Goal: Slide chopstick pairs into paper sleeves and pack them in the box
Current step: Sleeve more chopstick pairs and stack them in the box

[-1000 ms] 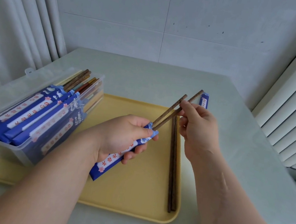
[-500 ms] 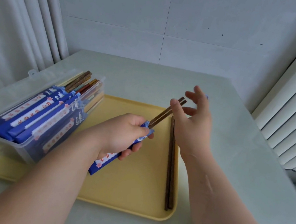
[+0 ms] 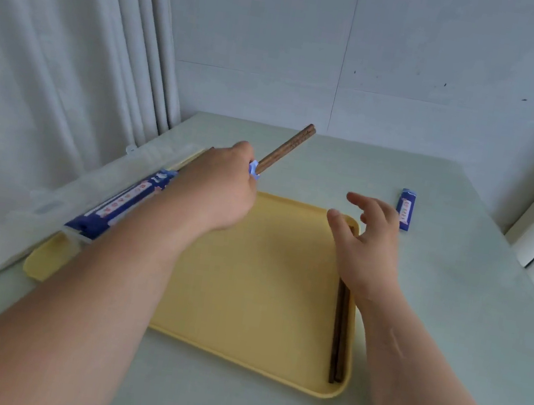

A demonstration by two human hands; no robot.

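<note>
The tray's (image 3: 246, 286) middle is lying open between the two forearms. The left hand (image 3: 222, 188), gripping a sleeved pair (image 3: 287, 150) that is jutting up and away, is crossing with its arm above the box (image 3: 74, 238), blocking its near side (the curtain (image 3: 53, 66) is crowding its left). The right hand (image 3: 367, 241) is covering the far end of the loose chopsticks (image 3: 339, 334) along the tray's right rim. Right of it, the surface (image 3: 452, 299) is running free to a sleeve (image 3: 406, 209).
</note>
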